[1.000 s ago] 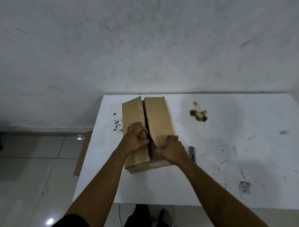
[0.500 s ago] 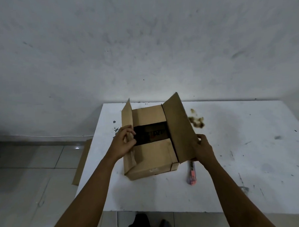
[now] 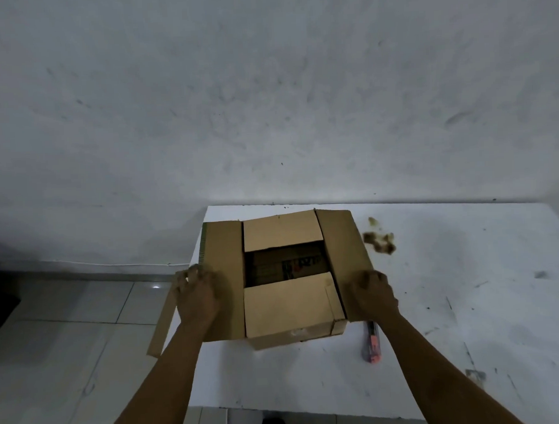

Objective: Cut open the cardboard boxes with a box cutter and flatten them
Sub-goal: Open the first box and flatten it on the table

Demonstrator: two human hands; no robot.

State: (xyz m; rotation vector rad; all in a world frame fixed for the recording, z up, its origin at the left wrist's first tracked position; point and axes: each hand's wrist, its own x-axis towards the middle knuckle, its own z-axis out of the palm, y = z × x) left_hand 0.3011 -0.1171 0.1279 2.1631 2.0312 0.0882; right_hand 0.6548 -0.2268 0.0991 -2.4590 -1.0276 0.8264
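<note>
A brown cardboard box (image 3: pixel 288 307) stands on the white table (image 3: pixel 311 377) near its left edge. Its two long top flaps are folded outward and lie nearly flat, and the two short inner flaps leave a dark gap with printing inside. My left hand (image 3: pixel 195 295) holds the outer edge of the left flap, fingers curled over it. My right hand (image 3: pixel 371 292) grips the outer edge of the right flap, knuckles up. The box cutter (image 3: pixel 370 344), dark with a pink end, lies on the table just right of the box, below my right wrist.
A brown stain (image 3: pixel 378 239) marks the table beyond my right hand. A strip of cardboard (image 3: pixel 161 322) leans beside the table's left edge over the tiled floor (image 3: pixel 69 349). A grey wall (image 3: pixel 267 100) rises behind the table.
The closed box has been opened: both hands pulled the long flaps apart and pushed them outward and down. The view has tilted, and the box cutter now shows fully.
</note>
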